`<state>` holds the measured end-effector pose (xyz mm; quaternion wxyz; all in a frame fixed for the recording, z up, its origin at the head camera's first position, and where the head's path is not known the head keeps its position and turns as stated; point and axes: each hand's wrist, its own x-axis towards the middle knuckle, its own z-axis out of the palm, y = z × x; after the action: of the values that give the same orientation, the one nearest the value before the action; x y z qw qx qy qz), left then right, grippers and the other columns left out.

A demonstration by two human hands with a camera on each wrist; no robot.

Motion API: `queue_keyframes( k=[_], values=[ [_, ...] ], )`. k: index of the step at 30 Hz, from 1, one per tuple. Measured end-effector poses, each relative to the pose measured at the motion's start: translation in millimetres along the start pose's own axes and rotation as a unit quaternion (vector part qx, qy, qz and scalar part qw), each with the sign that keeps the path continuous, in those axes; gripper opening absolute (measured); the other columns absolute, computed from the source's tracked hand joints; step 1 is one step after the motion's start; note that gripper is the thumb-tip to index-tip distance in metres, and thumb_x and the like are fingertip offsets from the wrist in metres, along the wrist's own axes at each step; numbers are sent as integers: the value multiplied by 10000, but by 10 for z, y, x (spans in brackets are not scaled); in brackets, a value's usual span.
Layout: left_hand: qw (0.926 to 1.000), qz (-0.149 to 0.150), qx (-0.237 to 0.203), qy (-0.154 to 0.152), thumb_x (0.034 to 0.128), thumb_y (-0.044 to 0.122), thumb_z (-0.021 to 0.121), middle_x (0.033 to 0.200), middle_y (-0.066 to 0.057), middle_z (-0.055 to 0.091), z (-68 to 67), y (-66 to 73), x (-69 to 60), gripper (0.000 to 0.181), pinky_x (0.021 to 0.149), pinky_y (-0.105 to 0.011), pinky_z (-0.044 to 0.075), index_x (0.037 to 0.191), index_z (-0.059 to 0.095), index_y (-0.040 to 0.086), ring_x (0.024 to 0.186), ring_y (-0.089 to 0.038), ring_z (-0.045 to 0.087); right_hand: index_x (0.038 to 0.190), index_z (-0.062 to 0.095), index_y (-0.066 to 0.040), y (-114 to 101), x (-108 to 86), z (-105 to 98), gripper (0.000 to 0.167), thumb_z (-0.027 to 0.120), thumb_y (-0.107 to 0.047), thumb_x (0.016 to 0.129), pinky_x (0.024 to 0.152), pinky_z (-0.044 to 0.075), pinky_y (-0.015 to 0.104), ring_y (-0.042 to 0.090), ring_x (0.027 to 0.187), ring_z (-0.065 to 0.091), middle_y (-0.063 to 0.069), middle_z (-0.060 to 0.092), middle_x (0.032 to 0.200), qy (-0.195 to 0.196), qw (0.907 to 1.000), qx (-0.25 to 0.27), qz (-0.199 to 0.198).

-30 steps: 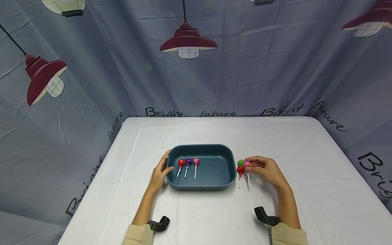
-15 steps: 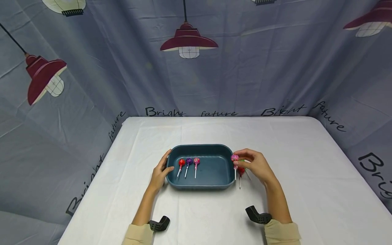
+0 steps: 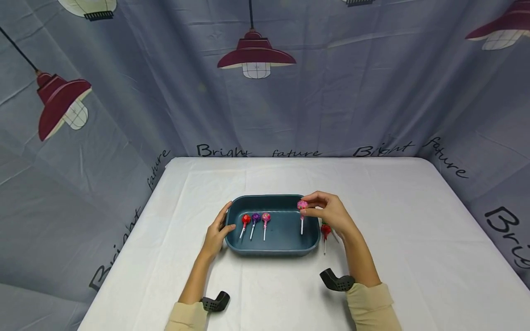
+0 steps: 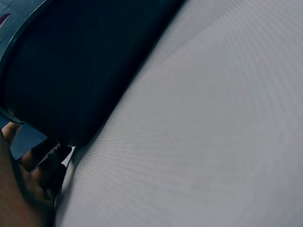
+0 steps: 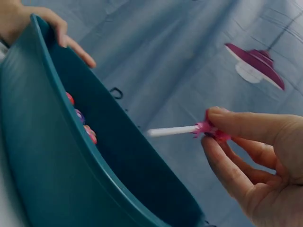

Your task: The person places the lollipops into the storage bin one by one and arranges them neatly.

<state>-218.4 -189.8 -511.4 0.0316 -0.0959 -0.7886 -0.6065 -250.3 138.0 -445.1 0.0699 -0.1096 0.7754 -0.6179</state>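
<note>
In the head view a dark teal tray (image 3: 283, 232) sits at the middle of the table. My left hand (image 3: 214, 236) grips its left end, thumb over the rim. Inside, toward the left, lie a red lollipop (image 3: 246, 219), a purple lollipop (image 3: 256, 218) and a pink lollipop (image 3: 266, 217), sticks toward me. My right hand (image 3: 333, 215) pinches another pink lollipop (image 3: 302, 205) by its head, over the tray's right part. The right wrist view shows its white stick (image 5: 173, 131) jutting from between thumb and finger, above the tray's rim.
Just right of the tray, a red lollipop (image 3: 326, 230) lies on the white tablecloth (image 3: 414, 220), with a green lollipop mostly hidden behind it and my right hand. A grey lamp-print curtain (image 3: 331, 105) hangs around the table's back and sides.
My right hand has picked up the pink lollipop from beside the tray and carried it left, over the tray's right part. The left hand and tray have stayed put.
</note>
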Motion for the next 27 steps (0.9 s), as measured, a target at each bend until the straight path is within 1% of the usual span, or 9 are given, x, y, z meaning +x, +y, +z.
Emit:
queue_keyframes(
  k=[5, 8, 11, 14, 19, 24, 27],
  values=[
    [10000, 75, 54, -5, 895, 42, 545, 1400, -160, 397, 3, 2, -1, 584, 1018, -478, 293, 1436, 348, 140, 1280, -314, 366, 1081, 628, -8, -21, 102, 175, 355, 748, -123, 768, 778, 495, 249, 214, 905, 625, 140, 653, 1014, 125, 9999, 22, 26],
    [9999, 113, 67, -36, 893, 35, 546, 1399, -163, 397, 4, 8, 3, 587, 1021, -475, 288, 1436, 345, 134, 1284, -307, 360, 1075, 632, -2, 15, 154, 283, 342, 743, -102, 768, 780, 497, 265, 195, 885, 635, 134, 658, 1006, 148, 9999, 81, -29],
    [9999, 123, 38, -56, 892, 34, 548, 1398, -167, 396, 1, 14, 8, 590, 1020, -476, 290, 1437, 343, 130, 1277, -308, 370, 1058, 641, 1, 65, 195, 394, 317, 738, -76, 767, 785, 496, 274, 200, 878, 635, 129, 663, 993, 211, 9998, 29, 19],
    [9999, 126, 1, -20, 889, 27, 551, 1393, -170, 402, -5, 17, 7, 590, 1017, -479, 291, 1434, 348, 126, 1271, -310, 380, 1039, 643, 15, 104, 228, 505, 297, 734, -43, 762, 764, 506, 284, 215, 866, 639, 139, 668, 977, 254, 9996, -141, 51],
    [10000, 69, -8, -8, 889, 28, 552, 1400, -162, 393, -4, 3, -2, 593, 1022, -474, 286, 1436, 346, 131, 1273, -306, 376, 998, 660, 20, 145, 282, 647, 268, 742, -19, 746, 702, 522, 283, 202, 801, 649, 134, 677, 919, 465, 9967, -646, 141],
    [10000, 6, 4, 4, 894, 41, 549, 1407, -154, 383, 3, 0, 0, 588, 1026, -472, 281, 1437, 346, 143, 1285, -305, 358, 962, 681, -4, 187, 348, 704, 239, 754, -34, 737, 669, 521, 281, 166, 750, 644, 92, 679, 868, 752, 9896, -1198, 263],
    [10000, 38, 15, 24, 895, 43, 549, 1409, -153, 382, 2, 2, 5, 584, 1027, -472, 279, 1435, 350, 143, 1294, -308, 342, 953, 683, -6, 219, 384, 711, 231, 756, -39, 736, 654, 515, 277, 152, 738, 640, 81, 681, 852, 790, 9863, -1416, 298]
  ],
)
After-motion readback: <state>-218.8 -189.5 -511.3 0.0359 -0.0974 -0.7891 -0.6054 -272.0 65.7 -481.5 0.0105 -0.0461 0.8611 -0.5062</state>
